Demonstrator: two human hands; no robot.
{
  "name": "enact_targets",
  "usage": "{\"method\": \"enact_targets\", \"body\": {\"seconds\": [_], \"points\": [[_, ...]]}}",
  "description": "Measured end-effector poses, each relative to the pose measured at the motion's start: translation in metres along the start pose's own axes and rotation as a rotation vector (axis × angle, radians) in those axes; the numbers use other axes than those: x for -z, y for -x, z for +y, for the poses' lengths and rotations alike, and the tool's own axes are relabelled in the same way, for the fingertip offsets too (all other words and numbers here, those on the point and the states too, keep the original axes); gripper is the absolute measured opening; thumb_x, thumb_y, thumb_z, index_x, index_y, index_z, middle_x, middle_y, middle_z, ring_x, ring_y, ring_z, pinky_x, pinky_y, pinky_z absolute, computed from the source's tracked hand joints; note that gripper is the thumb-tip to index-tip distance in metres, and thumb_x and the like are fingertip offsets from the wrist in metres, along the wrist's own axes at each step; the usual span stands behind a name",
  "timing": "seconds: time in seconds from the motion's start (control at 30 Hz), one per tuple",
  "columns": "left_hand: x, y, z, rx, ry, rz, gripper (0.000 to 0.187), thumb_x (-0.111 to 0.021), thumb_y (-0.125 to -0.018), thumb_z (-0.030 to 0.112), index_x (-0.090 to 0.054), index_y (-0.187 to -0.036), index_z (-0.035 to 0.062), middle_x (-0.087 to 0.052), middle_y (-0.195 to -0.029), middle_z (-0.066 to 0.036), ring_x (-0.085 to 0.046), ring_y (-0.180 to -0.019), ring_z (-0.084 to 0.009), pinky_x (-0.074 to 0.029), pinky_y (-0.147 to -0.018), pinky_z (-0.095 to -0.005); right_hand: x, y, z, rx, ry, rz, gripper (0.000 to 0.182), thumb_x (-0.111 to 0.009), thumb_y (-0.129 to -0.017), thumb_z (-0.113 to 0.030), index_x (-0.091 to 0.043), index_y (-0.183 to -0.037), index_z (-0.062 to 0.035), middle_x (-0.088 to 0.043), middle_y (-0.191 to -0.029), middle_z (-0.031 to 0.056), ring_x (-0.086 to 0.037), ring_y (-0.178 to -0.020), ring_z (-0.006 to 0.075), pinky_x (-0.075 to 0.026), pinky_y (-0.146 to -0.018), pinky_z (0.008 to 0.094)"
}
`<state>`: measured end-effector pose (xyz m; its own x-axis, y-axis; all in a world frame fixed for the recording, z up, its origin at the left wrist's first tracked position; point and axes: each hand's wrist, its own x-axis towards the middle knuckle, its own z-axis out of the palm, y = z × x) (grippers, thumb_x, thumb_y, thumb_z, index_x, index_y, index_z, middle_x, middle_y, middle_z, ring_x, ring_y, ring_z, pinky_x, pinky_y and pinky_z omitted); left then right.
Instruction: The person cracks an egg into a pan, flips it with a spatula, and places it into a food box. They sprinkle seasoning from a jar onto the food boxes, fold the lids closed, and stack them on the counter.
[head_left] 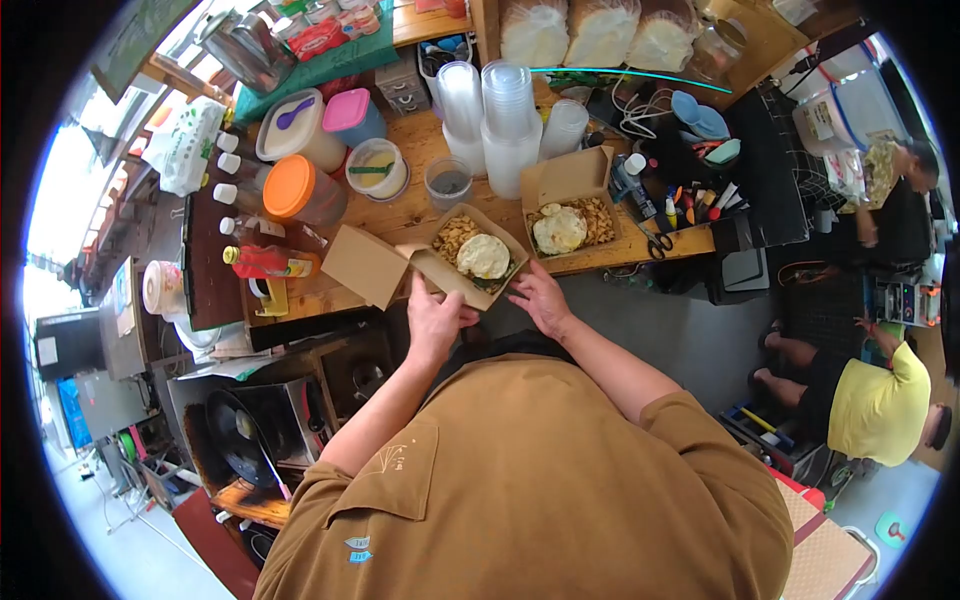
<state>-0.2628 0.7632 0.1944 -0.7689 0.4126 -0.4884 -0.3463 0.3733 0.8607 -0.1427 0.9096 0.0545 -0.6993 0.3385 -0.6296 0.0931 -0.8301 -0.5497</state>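
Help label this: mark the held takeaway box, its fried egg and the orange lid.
Held takeaway box (440,269): head view, side wall.
Fried egg (484,256): head view, middle.
Orange lid (289,186): head view, top.

There are two cardboard food boxes (364,266), two fried eggs (484,256), three bread bags (603,33), one purple spoon (291,116) and one pair of scissors (656,243)

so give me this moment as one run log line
left hand: holding left box | right hand: at its right edge | left box: lid open, fried egg inside | right box: also open, untouched
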Motion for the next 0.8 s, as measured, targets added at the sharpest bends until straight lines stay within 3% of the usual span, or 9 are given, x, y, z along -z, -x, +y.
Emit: {"method": "enact_targets", "body": {"seconds": [0.07,0.17,0.23,0.37,0.43,0.47,0.53,0.7,0.8], "points": [[-0.004,-0.002,-0.008,0.187,0.301,-0.089,0.034,-0.054,-0.089,0.001,-0.043,-0.12,-0.0046,-0.066,-0.105,-0.02,-0.071,-0.076,-0.0285,-0.063,-0.066,-0.0396,0.0,0.002,-0.001,0.06,0.011,-0.01,0.064,-0.053,-0.088,-0.008,-0.036,-0.149,-0.0111,-0.051,-0.141,0.0132,-0.053,-0.124,0.0288,-0.045,-0.103,0.0444],[-0.01,-0.003,-0.019,0.299,0.427,-0.197,0.027,-0.054,-0.089,0.001,-0.049,-0.115,-0.0066,-0.066,-0.104,-0.02,-0.071,-0.086,-0.03,-0.063,-0.073,-0.0424,0.009,0.007,0.0,0.176,0.103,-0.045,0.075,-0.054,-0.084,-0.004,-0.028,-0.154,-0.009,-0.041,-0.152,0.0145,-0.044,-0.136,0.0307,-0.04,-0.109,0.0454],[-0.005,-0.004,-0.016,0.306,0.426,-0.222,0.024,-0.057,-0.092,0.005,-0.053,-0.111,-0.0076,-0.066,-0.106,-0.02,-0.07,-0.093,-0.0312,-0.062,-0.079,-0.0434,0.0,0.029,-0.018,0.371,0.952,-0.006,0.079,-0.062,-0.081,-0.003,-0.029,-0.152,-0.0063,-0.041,-0.151,0.0162,-0.042,-0.138,0.0324,-0.036,-0.114,0.0435],[0.035,-0.005,-0.001,0.351,0.146,-0.37,0.039,-0.067,-0.094,0.022,-0.056,-0.12,-0.0045,-0.066,-0.106,-0.018,-0.07,-0.085,-0.0253,-0.06,-0.075,-0.0345,-0.039,0.053,-0.044,0.825,1.244,-0.242,0.069,-0.073,-0.078,-0.007,-0.047,-0.141,-0.0073,-0.053,-0.139,0.0174,-0.049,-0.132,0.0341,-0.041,-0.109,0.0415],[0.074,-0.011,-0.001,0.12,-0.309,-0.361,0.045,-0.074,-0.089,0.024,-0.058,-0.121,-0.0023,-0.067,-0.106,-0.016,-0.07,-0.079,-0.0207,-0.059,-0.071,-0.0327,-0.042,0.042,-0.045,0.75,1.324,-0.411,0.048,-0.08,-0.073,-0.015,-0.063,-0.117,-0.0083,-0.063,-0.125,0.0151,-0.052,-0.127,0.0356,-0.039,-0.11,0.0424],[0.087,-0.011,0.003,-0.209,-0.549,-0.195,0.047,-0.077,-0.085,0.025,-0.06,-0.119,-0.001,-0.067,-0.107,-0.016,-0.069,-0.085,-0.0224,-0.058,-0.076,-0.0358,-0.046,0.04,-0.046,0.756,1.258,-0.37,0.032,-0.081,-0.074,-0.017,-0.066,-0.101,-0.0084,-0.067,-0.112,0.0121,-0.058,-0.118,0.0336,-0.044,-0.104,0.0405],[0.099,-0.018,0.031,-0.911,-0.824,0.011,0.05,-0.086,-0.072,0.027,-0.065,-0.111,0.0028,-0.068,-0.111,-0.016,-0.063,-0.108,-0.0306,-0.051,-0.096,-0.0441,-0.05,0.039,-0.053,0.724,1.227,-0.342,0.033,-0.082,-0.073,-0.019,-0.065,-0.099,-0.0076,-0.067,-0.109,0.0118,-0.06,-0.112,0.0322,-0.046,-0.099,0.0395],[0.103,-0.104,0.023,-1.019,-0.873,-0.65,0.042,-0.087,-0.069,0.023,-0.066,-0.101,0.0057,-0.068,-0.11,-0.012,-0.059,-0.115,-0.0331,-0.047,-0.099,-0.0424,-0.055,0.035,-0.07,0.548,1.217,-0.246,0.037,-0.086,-0.072,-0.022,-0.061,-0.095,-0.0059,-0.064,-0.098,0.011,-0.063,-0.095,0.0286,-0.05,-0.085,0.0368],[0.101,-0.138,0.025,-0.615,-0.774,-0.855,0.035,-0.087,-0.07,0.017,-0.065,-0.094,0.0044,-0.07,-0.1,-0.008,-0.067,-0.096,-0.024,-0.052,-0.085,-0.0366,-0.05,0.027,-0.065,0.6,1.249,-0.155,0.041,-0.088,-0.071,-0.023,-0.061,-0.096,-0.0057,-0.063,-0.093,0.0099,-0.062,-0.091,0.028,-0.05,-0.082,0.0355]]}}
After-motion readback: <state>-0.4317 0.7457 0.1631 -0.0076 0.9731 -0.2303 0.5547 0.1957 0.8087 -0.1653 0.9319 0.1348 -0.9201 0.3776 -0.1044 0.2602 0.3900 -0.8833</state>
